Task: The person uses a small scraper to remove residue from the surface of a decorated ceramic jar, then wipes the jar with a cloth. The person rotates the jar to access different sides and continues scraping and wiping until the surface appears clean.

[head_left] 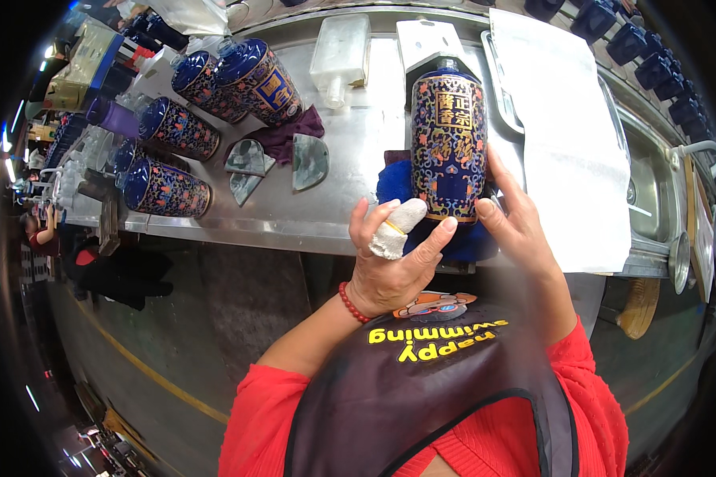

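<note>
A dark blue bottle [449, 151] with a dense floral pattern and gold lettering is in front of me, its neck pointing away. My left hand [391, 274] is at its lower left, thumb against the base edge. One finger of that hand is wrapped in white cloth [396, 229] with a yellow band. My right hand [523, 226] curves around the bottle's lower right side, thumb near the base. The two hands hold the bottle between them. Blue cloth [394, 183] shows beside and beneath it. The fingers behind the bottle are hidden.
Several similar bottles [167, 189] stand at the left of the metal table [262, 219]. Near them lie a purple cloth [277, 141] and dark green pieces [310, 161]. A clear block-shaped container [340, 56] is at the back; white sheeting [565, 151] and a sink [652, 179] are right.
</note>
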### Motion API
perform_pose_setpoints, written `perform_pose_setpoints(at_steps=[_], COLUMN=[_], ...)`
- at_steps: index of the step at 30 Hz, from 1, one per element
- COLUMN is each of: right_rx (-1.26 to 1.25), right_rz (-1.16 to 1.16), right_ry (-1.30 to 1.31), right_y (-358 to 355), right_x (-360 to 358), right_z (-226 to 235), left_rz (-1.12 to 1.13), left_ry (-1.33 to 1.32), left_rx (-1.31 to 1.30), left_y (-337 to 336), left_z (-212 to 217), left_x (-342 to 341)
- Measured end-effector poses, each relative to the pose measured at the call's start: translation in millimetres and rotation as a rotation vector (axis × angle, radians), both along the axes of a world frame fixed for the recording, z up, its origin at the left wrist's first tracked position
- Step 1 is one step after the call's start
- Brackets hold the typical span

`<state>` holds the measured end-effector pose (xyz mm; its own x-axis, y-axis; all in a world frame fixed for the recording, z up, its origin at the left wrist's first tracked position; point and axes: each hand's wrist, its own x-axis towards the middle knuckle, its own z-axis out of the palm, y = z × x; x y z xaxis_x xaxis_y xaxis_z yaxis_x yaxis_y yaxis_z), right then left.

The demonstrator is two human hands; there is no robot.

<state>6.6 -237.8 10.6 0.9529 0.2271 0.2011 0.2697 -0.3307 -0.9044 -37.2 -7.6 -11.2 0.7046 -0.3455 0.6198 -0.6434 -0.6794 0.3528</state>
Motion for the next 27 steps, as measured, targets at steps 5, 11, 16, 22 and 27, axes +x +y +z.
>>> perform_pose_setpoints(at_steps=[5, 11, 16, 22, 27], right_rx=[-0.009, -0.017, 0.001, -0.027, -0.033], right_rz=[-0.006, -0.004, -0.005, -0.006, -0.007], right_ry=[-0.009, -0.018, -0.002, -0.013, -0.01], right_y=[0, 1, 2, 2, 1], right_x=[0, 0, 0, 0, 0], right_z=[1, 1, 2, 3, 3], left_rz=[0.026, -0.003, 0.015, -0.007, 0.0], left_ry=[0.004, 0.02, 0.064, 0.041, 0.072], left_rx=[0.011, -0.013, -0.056, -0.049, -0.107], left_y=[4, 1, 4, 4, 9], left_z=[-3, -7, -10, -12, -18], left_x=[-2, -2, -3, -3, -2])
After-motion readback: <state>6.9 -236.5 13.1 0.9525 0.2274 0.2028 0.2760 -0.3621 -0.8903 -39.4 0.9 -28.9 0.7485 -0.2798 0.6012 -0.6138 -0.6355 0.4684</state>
